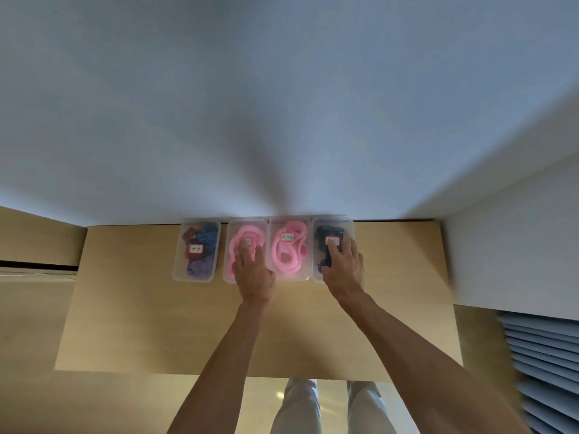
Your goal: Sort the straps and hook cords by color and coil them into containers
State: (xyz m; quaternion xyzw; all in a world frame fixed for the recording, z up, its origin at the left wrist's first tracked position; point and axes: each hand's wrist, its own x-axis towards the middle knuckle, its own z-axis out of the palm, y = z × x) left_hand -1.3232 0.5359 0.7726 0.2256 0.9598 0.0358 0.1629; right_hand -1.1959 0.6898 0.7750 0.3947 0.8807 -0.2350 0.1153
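Both hands lie flat, fingers straight and slightly spread, each pressing on a clear lidded container. Left hand [252, 270] rests on the second container [230, 245] from the left, which holds coiled pink cord [242, 233]. Right hand [343, 266] rests on the rightmost container [349, 228], filled with dark navy straps [324, 233]. Between them, a third container [308, 261] holds more coiled pink cord [289, 245]. Leftmost, a fourth container [178, 264] holds red, blue and purple straps [200, 267]. All 4 stand side by side in a row, nearly touching, at the far edge of the wooden bench [156, 308], against a pale wall [282, 104]. Each lid carries a small red-edged label. Light trousers [297, 408] show below the bench's near edge.
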